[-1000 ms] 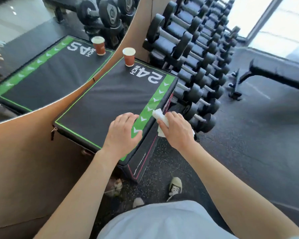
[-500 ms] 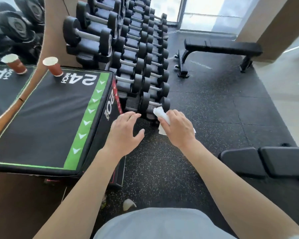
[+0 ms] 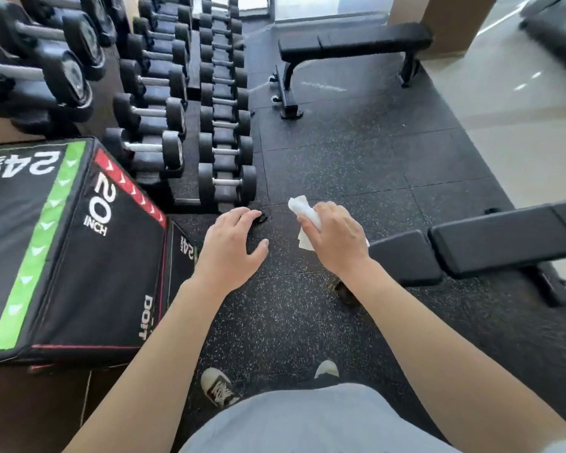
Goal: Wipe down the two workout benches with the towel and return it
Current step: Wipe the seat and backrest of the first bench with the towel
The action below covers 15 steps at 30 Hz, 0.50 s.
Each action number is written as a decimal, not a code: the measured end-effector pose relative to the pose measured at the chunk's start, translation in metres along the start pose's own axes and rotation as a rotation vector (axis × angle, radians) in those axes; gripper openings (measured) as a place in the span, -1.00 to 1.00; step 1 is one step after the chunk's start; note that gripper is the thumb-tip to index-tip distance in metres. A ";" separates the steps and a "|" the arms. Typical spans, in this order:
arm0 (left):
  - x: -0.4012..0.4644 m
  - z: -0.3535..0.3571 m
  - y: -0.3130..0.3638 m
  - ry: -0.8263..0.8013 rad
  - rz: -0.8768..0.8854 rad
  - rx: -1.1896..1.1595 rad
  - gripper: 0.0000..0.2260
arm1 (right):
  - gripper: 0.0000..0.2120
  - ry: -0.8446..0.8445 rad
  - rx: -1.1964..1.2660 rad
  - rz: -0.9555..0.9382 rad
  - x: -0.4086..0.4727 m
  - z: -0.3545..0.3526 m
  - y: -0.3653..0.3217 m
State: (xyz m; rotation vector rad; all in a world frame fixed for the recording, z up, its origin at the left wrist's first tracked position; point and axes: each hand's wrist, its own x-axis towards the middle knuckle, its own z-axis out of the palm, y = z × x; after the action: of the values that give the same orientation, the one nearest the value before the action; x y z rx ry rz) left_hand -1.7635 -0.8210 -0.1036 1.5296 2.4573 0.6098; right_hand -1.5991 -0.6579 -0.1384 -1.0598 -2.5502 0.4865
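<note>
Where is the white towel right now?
In the head view, the white towel is just right of centre, gripped in the right hand above the dark floor, between the dumbbell rack and the near bench.

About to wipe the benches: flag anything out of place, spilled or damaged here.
Nothing stands out. The dumbbells sit racked, both benches stand upright, and the floor shows no spill. The right hand holds the towel.
</note>
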 end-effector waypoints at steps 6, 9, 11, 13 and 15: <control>0.018 0.041 0.084 -0.030 0.022 -0.017 -0.49 | -0.62 0.042 0.005 0.091 -0.023 -0.045 0.092; 0.027 0.055 0.113 -0.067 0.058 -0.009 -0.49 | -0.60 0.072 0.017 0.142 -0.032 -0.061 0.122; 0.035 0.063 0.129 -0.092 0.087 -0.004 -0.50 | -0.58 0.090 0.029 0.177 -0.037 -0.068 0.139; 0.046 0.071 0.143 -0.118 0.117 0.002 -0.50 | -0.57 0.100 0.040 0.217 -0.041 -0.073 0.155; 0.059 0.081 0.156 -0.143 0.148 0.007 -0.50 | -0.56 0.109 0.047 0.263 -0.044 -0.077 0.171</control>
State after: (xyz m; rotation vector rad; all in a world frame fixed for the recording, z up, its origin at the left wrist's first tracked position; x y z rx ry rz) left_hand -1.6340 -0.6886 -0.1055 1.7056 2.2595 0.4972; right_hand -1.4321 -0.5627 -0.1518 -1.3734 -2.3055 0.5365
